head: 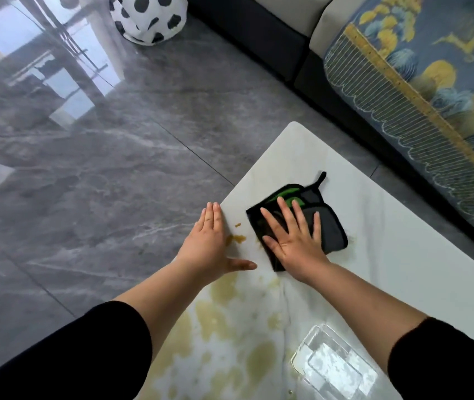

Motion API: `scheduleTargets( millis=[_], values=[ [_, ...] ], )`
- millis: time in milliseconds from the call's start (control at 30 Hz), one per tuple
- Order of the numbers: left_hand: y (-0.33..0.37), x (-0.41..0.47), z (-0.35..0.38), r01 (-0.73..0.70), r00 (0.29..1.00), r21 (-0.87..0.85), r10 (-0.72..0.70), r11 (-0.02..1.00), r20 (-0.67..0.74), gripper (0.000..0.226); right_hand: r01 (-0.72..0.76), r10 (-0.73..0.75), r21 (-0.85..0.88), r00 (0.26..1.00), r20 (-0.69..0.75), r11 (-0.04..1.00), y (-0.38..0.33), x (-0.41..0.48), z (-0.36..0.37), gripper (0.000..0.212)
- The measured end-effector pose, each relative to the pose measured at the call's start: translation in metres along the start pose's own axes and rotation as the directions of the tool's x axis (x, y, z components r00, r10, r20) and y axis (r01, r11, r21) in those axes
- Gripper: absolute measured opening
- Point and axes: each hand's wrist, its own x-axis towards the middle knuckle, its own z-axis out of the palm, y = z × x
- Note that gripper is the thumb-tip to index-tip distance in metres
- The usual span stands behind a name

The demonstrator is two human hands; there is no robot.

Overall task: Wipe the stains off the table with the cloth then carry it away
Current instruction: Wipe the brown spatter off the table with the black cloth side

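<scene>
Nearby, clear tray (pixel 342 370), right hand (pixel 296 241) pressing cloth (pixel 331 226)

Black, grey and green cloth (pixel 313 215), yellow-brown stains (pixel 230 336), white table (pixel 403 255)

Glossy grey marble floor (pixel 85 168) reflects bright window light; a dark sofa (pixel 258 33) carries a blue-and-yellow patterned cover (pixel 432 82).

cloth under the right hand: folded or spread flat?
Folded. The cloth shows overlapping layers: grey panel over black, green face peeking out at the far edge. The right hand presses it with straight fingers.
</scene>
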Motion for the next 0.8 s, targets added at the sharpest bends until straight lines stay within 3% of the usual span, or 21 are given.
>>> scheduleTargets(
  millis=[333, 600, 800],
  values=[
    [-0.004, 0.003, 0.006, -0.027, 0.999, 0.013, 0.027, 1.0, -0.016, 0.145, -0.102, 0.104, 0.04, 0.994, -0.044, 0.994, -0.02, 0.091, -0.034, 0.053],
    [-0.005, -0.001, -0.002, -0.038, 0.999, -0.03, 0.039, 0.999, 0.037, 0.147, 0.082, -0.083, -0.035, 0.996, -0.024, 0.996, -0.018, -0.012, 0.011, 0.054],
    [-0.007, 0.001, -0.003, -0.04, 0.997, -0.049, 0.043, 0.998, 0.07, 0.15, 0.014, -0.014, 0.004, 1.0, 0.022, 1.0, -0.021, 0.008, 0.005, 0.054]
  ],
)
